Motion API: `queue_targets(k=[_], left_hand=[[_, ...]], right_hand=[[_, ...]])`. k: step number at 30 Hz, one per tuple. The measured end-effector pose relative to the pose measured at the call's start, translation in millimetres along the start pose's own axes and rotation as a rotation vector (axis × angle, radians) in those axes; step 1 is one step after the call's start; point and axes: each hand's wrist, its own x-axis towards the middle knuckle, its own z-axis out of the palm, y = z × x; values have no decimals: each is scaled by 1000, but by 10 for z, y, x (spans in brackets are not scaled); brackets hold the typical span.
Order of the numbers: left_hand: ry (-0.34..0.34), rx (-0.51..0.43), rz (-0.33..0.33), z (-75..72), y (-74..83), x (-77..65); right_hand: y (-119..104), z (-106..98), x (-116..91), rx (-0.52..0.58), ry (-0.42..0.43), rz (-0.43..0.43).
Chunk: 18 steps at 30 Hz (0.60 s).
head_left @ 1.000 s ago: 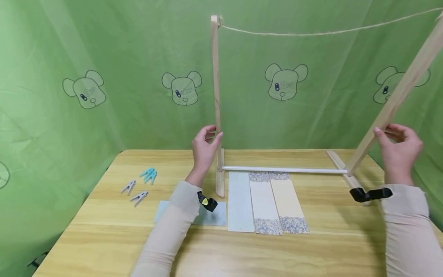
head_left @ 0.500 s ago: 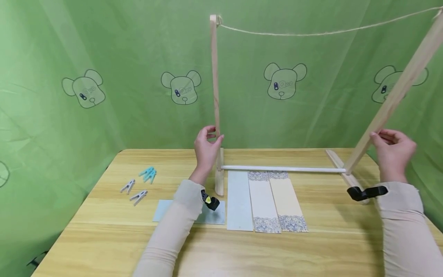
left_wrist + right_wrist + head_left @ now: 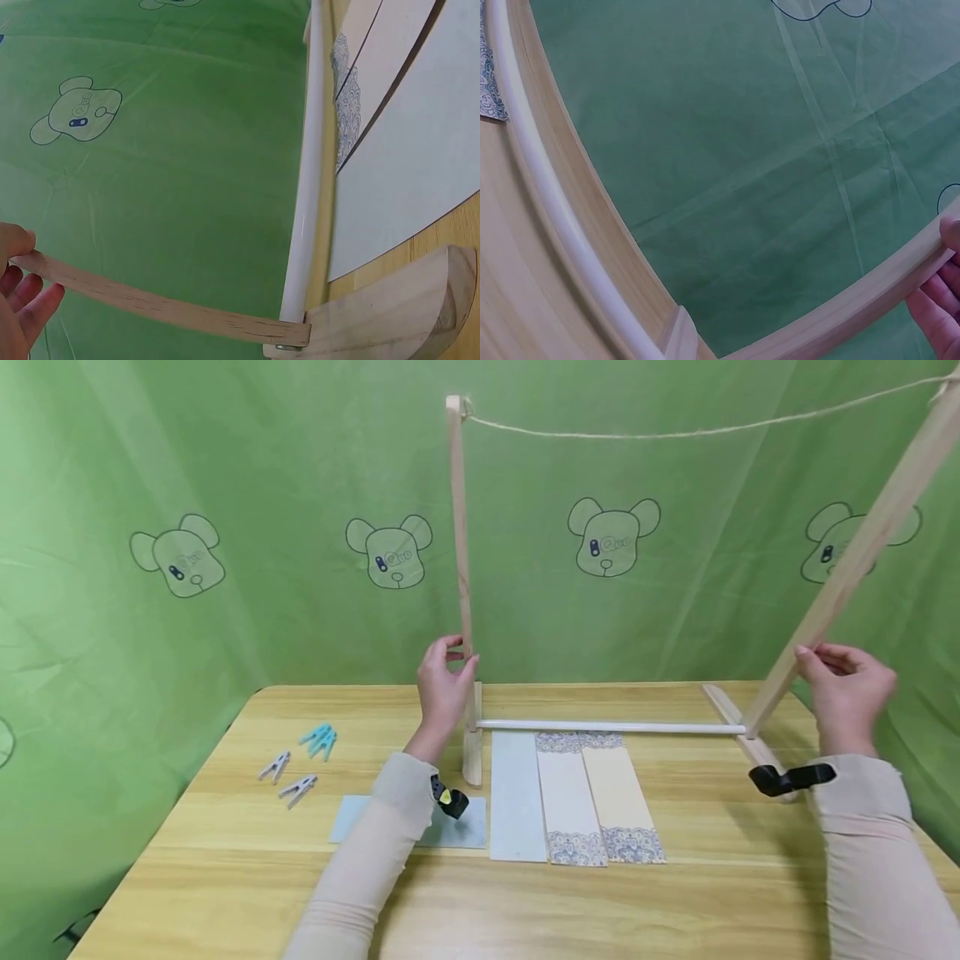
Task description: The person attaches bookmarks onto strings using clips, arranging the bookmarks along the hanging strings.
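A wooden frame stands on the table, with a left post [image 3: 459,518], a right post [image 3: 862,556] and a white rod [image 3: 611,726] between them near the bottom. A thin string [image 3: 637,437] sags between the post tops. My left hand [image 3: 444,689] holds the left post low down, thumb in front and fingers behind. In the left wrist view, thumb and fingers [image 3: 39,309] lie on either side of that post. The right hand [image 3: 851,693] pinches the right post from its outer side. At the right wrist view's edge, that hand is partly cut off.
Two upright patterned strips [image 3: 572,802] [image 3: 618,797] and a plain pale blue strip [image 3: 519,797] lie below the rod. Another blue strip [image 3: 459,825] lies crosswise, partly under the left forearm. Blue clothespins [image 3: 320,741] and two grey clothespins [image 3: 275,767] [image 3: 299,790] lie left. A green curtain [image 3: 525,627] hangs behind.
My right hand has moved slightly left and closed more tightly about the right post. The left post's top has shifted a little to the left, with the left hand still on it.
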Motion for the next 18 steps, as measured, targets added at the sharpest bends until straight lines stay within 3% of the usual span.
queue_targets(k=[9, 18], left_hand=[[20, 31, -19, -97, -42, 22], [38, 59, -6, -273, -127, 94]], right_hand=[[46, 60, -23, 40, -14, -5], [110, 240, -138, -56, -22, -91]])
